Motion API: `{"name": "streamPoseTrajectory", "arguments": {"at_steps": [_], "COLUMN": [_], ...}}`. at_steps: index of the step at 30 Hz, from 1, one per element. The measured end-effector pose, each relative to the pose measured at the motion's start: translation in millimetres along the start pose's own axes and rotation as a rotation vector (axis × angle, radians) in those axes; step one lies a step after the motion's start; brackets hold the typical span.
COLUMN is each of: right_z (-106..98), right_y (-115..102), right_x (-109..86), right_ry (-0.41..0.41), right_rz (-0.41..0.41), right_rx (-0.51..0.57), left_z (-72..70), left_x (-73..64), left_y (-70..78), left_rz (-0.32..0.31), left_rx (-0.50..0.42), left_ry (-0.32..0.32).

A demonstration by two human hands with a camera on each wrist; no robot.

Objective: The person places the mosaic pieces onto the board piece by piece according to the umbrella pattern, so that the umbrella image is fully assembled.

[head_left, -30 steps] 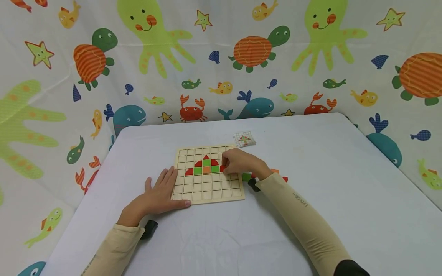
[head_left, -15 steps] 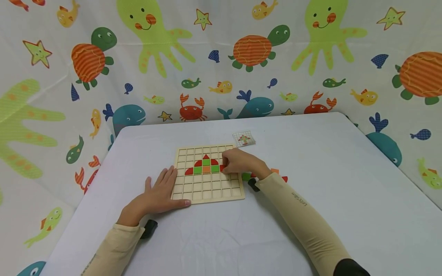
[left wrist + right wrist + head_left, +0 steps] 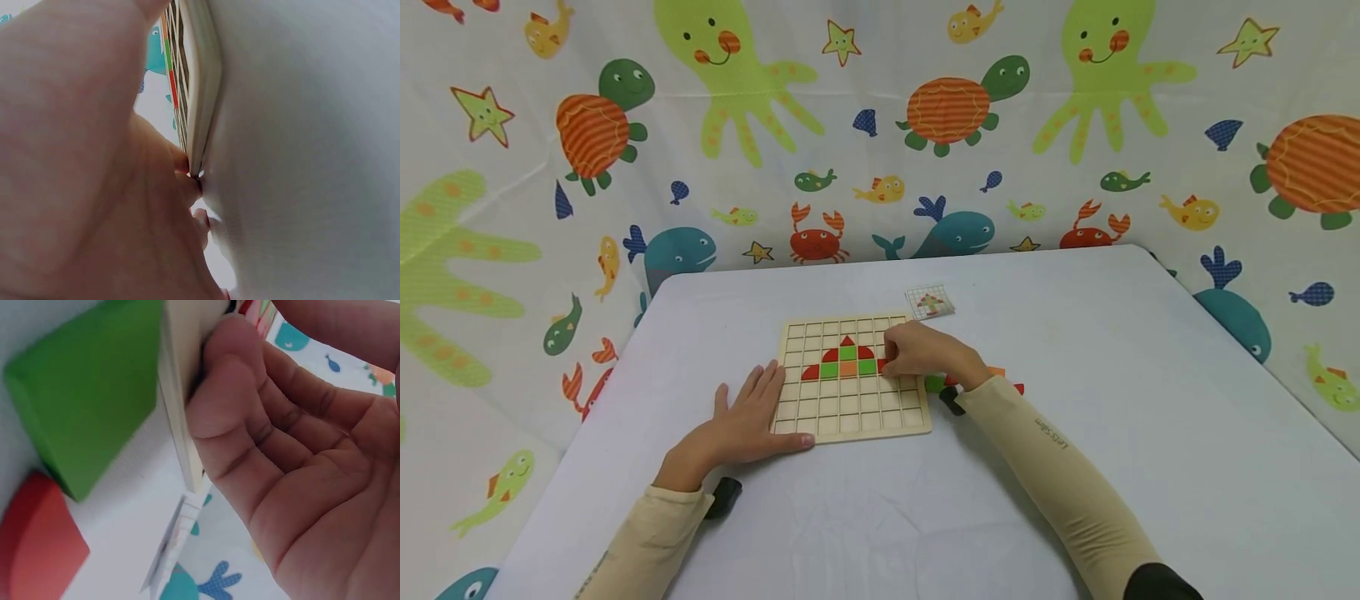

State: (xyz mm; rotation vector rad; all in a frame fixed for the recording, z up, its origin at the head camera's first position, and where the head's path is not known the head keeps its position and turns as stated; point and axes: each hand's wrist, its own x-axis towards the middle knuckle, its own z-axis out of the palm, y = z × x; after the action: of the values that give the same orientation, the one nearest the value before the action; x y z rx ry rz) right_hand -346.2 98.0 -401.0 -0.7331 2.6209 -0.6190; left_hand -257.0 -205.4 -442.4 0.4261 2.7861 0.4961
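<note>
A square wooden grid board (image 3: 827,421) lies on the white table, with several red, green and orange blocks set in its cells as a stepped peak. My left hand (image 3: 741,429) has its fingers spread along the board's left edge and its thumb at the front edge. At the right end of the lower row, my right hand (image 3: 913,350) pinches a red block (image 3: 882,366), mostly covered by the fingers. The right wrist view shows its fingers (image 3: 228,406) curled over the board's edge (image 3: 178,406). A green block (image 3: 848,353) sits under a red triangle (image 3: 847,341).
A small card (image 3: 930,302) with a printed grid pattern lies behind the board. Loose blocks lie right of the board, partly behind the right forearm, among them a green block (image 3: 87,394) and a red block (image 3: 40,544). A sea-animal cloth (image 3: 850,83) hangs behind the table.
Almost nothing differs. The right hand stays over the same spot on the board with only a tiny shift of the fingers; the left hand keeps its place.
</note>
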Motion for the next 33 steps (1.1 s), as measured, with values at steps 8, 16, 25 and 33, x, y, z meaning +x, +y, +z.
{"name": "streamPoseTrajectory", "arguments": {"at_steps": [8, 16, 25, 33], "right_z": [-12.2, -21.5, -28.3, -33.7], "right_y": [-2.2, 4.4, 19.8, 43.1], "right_x": [-9.8, -25.0, -45.3, -56.2], "right_ry": [-0.019, 0.033, 0.063, 0.004], "right_rz": [0.013, -0.018, -0.065, 0.011], "right_rx": [-0.006, 0.048, 0.075, 0.067], "left_z": [0.2, 2.9, -0.3, -2.3], "left_x": [-0.9, -1.6, -1.0, -3.1], "left_y": [-0.4, 3.8, 1.9, 1.9], "left_rz": [0.003, 0.016, 0.007, -0.001], "left_rx": [0.003, -0.007, 0.006, -0.002], "left_ry": [0.006, -0.003, -0.005, -0.005]}}
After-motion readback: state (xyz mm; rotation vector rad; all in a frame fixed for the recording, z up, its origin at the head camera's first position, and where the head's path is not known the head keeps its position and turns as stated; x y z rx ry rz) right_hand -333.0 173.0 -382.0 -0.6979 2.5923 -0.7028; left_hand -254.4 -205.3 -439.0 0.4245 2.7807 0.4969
